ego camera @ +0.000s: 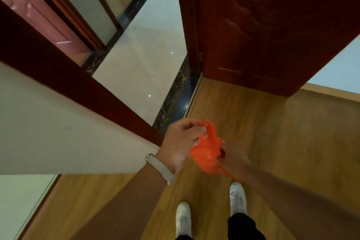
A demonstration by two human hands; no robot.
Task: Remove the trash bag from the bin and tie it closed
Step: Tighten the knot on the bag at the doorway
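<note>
A small orange plastic trash bag (206, 152) hangs bunched up between both my hands, above the wooden floor. My left hand (181, 142) pinches its top edge with the fingertips, a pale watch strap on the wrist. My right hand (231, 159) grips the bag's lower right side, partly hidden behind the plastic. No bin is in view.
A dark red wooden door (272, 25) stands open ahead on the right. A doorway with a dark stone threshold (175, 99) leads onto glossy white tiles (140, 60). A white wall (58, 132) with a red frame runs along the left. My white shoes (237, 198) stand on the wooden floor.
</note>
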